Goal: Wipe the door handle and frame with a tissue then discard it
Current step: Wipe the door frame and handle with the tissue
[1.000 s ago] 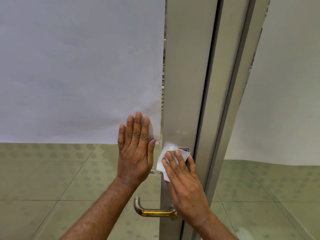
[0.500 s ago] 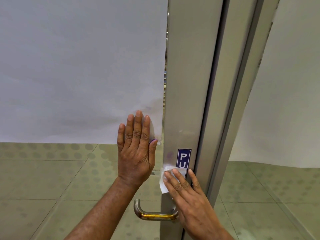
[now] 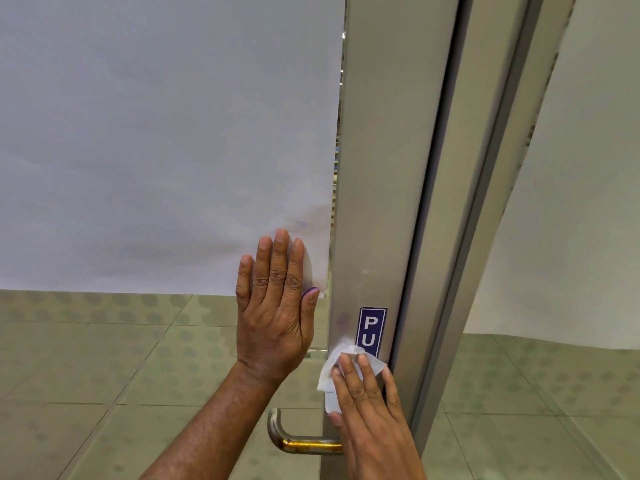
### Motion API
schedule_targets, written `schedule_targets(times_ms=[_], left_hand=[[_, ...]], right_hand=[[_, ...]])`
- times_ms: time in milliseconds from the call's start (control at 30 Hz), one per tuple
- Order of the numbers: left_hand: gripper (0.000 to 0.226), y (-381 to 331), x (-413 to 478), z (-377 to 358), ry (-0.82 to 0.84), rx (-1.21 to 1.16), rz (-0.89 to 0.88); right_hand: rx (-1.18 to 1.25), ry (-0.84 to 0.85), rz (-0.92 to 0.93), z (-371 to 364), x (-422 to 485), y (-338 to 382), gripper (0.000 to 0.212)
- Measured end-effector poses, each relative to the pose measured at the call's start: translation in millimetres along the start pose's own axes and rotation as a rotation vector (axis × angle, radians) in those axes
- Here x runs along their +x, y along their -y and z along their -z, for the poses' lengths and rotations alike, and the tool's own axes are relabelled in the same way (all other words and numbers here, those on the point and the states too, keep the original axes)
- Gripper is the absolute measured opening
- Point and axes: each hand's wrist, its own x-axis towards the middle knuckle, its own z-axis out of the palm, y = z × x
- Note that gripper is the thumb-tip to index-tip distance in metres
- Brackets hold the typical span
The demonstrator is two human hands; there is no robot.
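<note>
A silver metal door frame [image 3: 377,168] runs upright through the middle of the view. My right hand [image 3: 370,417] presses a white tissue [image 3: 332,375] flat against it, just below a blue sign [image 3: 372,329] that reads "PU", its lower part covered. A curved metal door handle [image 3: 294,441] with a brassy worn patch sticks out to the left under that hand. My left hand [image 3: 277,306] lies flat on the glass panel [image 3: 156,133] with fingers together, holding nothing.
The glass panel left of the frame is backed by white paper down to hand height. A second frame post [image 3: 491,202] and another covered pane [image 3: 588,202] stand on the right. Pale green dotted floor tiles [image 3: 104,375] show through the lower glass.
My right hand has slid the tissue down the frame, from above the blue sign to below it, uncovering the sign. The left hand has stayed flat on the glass.
</note>
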Motion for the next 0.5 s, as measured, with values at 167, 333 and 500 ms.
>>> schedule_targets(times_ms=[167,333,500], left_hand=[[0.058,-1,0,-1,-0.013,0.008,-0.006],[0.058,0,0,-2,-0.014,0.008,-0.003],[0.058,-1,0,-2,-0.016,0.002,-0.008]], right_hand=[[0.057,-0.164,-0.001,26,20,4,0.055],[0.181,-0.201,-0.041,34,26,5,0.073],[0.236,-0.249,0.048,13,7,-1,0.059]])
